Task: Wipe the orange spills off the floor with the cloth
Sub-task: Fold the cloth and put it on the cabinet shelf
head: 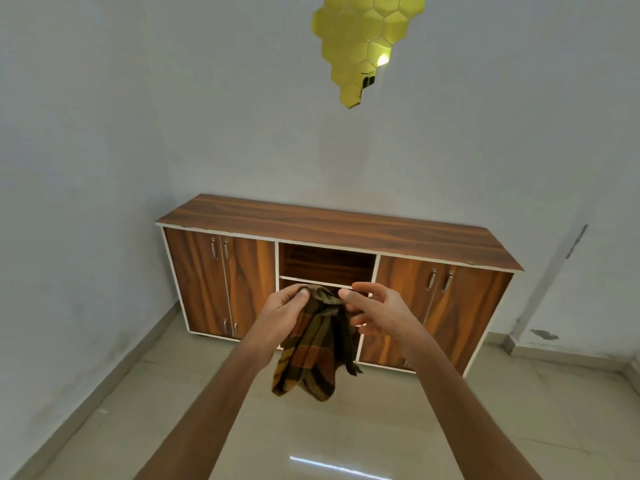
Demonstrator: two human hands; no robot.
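Observation:
A checked brown, orange and olive cloth hangs in the air in front of me. My left hand pinches its top edge between thumb and fingers. My right hand is just to the right of the cloth's top, its thumb touching the fabric and its fingers spread apart. The cloth dangles limp above the beige tiled floor. No orange spill shows on the visible floor.
A low wooden cabinet with two pairs of doors and open middle shelves stands against the far wall. Gold hexagon mirror tiles hang on the wall above. Walls close in on the left and right.

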